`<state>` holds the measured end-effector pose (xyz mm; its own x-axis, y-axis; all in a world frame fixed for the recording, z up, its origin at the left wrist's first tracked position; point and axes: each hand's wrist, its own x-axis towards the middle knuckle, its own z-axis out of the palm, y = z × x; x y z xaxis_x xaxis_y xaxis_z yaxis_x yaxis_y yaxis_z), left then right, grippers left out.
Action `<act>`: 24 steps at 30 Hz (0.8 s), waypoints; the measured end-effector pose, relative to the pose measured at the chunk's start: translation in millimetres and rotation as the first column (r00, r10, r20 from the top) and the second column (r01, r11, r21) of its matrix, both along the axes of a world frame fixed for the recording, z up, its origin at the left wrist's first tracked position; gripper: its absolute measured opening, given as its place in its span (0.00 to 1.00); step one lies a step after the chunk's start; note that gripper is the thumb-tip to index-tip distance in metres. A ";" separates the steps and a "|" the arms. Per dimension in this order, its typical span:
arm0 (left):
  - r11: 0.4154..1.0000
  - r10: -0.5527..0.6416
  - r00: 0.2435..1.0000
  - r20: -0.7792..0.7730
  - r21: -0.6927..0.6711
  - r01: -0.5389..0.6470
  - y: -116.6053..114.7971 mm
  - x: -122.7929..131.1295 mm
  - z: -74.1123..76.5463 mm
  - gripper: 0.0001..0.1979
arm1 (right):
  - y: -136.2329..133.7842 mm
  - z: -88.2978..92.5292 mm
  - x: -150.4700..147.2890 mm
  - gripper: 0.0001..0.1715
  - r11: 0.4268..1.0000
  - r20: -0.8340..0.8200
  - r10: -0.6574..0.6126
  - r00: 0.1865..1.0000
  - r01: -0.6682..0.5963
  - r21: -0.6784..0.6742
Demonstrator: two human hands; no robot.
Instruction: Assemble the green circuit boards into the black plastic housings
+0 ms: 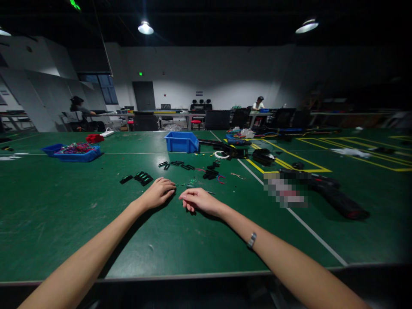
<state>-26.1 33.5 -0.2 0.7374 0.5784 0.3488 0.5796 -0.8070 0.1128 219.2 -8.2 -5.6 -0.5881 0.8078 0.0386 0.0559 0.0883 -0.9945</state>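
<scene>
both hands sit low over the green desk (128,240), near each other but apart. my left hand (158,193) is palm down, fingers loosely bent, tips beside small green pieces (194,180); its underside is hidden, so i cannot tell whether it grips anything. my right hand (201,201) is half curled, thumb and forefinger drawn close; any tiny part pinched there is too small to make out. the green pieces lie scattered just beyond my fingertips, with a slim tool (192,186) partly behind the right hand. black green-faced blocks (143,177) lie left of the left hand, and open black frames (182,164) lie farther out. handling notes: pieces this small probably call for a light fingertip pinch, edges only; keep both wrists low and steady, the hands close together, and sleeves or forearms off the loose bits, since a brush could scatter them.
</scene>
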 end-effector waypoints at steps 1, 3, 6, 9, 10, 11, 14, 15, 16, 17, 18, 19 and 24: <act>1.000 -0.007 1.000 0.004 0.000 0.007 -0.4 0.3 0.8 0.16 | 0.4 -0.5 0.1 0.17 1.000 0.001 0.001 1.000 -0.001 0.003; 1.000 -0.020 1.000 0.013 -0.005 0.020 -1.5 1.2 2.5 0.16 | 1.0 -1.0 0.2 0.17 1.000 0.004 0.004 1.000 -0.004 0.006; 0.999 -0.034 0.999 0.031 -0.017 0.035 -3.8 3.3 5.3 0.16 | 0.8 -0.8 0.3 0.17 1.000 0.003 0.004 1.000 -0.004 0.003; 0.998 -0.061 0.997 0.049 -0.025 0.062 -6.7 5.6 8.4 0.16 | -0.1 -0.1 0.5 0.17 1.000 0.009 0.002 1.000 -0.002 0.014; 0.997 -0.071 0.996 0.054 -0.026 0.073 -7.5 6.3 9.4 0.17 | -0.3 0.1 0.6 0.17 1.000 0.013 0.003 1.000 -0.003 0.019; 0.996 -0.081 0.995 0.058 -0.028 0.082 -8.3 6.9 10.3 0.17 | -0.5 0.4 0.7 0.17 1.000 0.016 0.005 1.000 -0.005 0.023; 0.994 -0.099 0.993 0.063 -0.036 0.102 -10.0 7.7 12.0 0.17 | -0.9 1.2 1.1 0.18 1.000 0.008 0.012 1.000 -0.012 0.021; 0.994 -0.101 0.993 0.064 -0.038 0.104 -10.2 7.7 12.2 0.17 | -1.1 1.4 1.1 0.18 1.000 0.006 0.013 1.000 -0.013 0.019; 0.994 -0.102 0.993 0.064 -0.042 0.105 -10.3 7.7 12.1 0.17 | -1.3 1.7 1.1 0.18 1.000 0.006 0.014 1.000 -0.014 0.019; 0.994 -0.102 0.993 0.065 -0.043 0.105 -10.2 7.6 11.9 0.17 | -1.5 1.9 1.0 0.18 1.000 0.007 0.015 1.000 -0.016 0.018; 0.994 -0.101 0.993 0.065 -0.044 0.104 -10.0 7.4 11.5 0.17 | -1.8 2.1 0.9 0.18 1.000 0.009 0.014 1.000 -0.015 0.018; 0.994 -0.101 0.993 0.066 -0.043 0.103 -9.7 7.3 11.0 0.17 | -2.0 2.1 0.7 0.18 1.000 0.011 0.012 1.000 -0.012 0.020; 0.994 -0.101 0.992 0.072 -0.045 0.104 -8.7 7.8 10.2 0.17 | -2.0 1.7 0.1 0.19 0.999 0.025 0.004 1.000 -0.005 0.040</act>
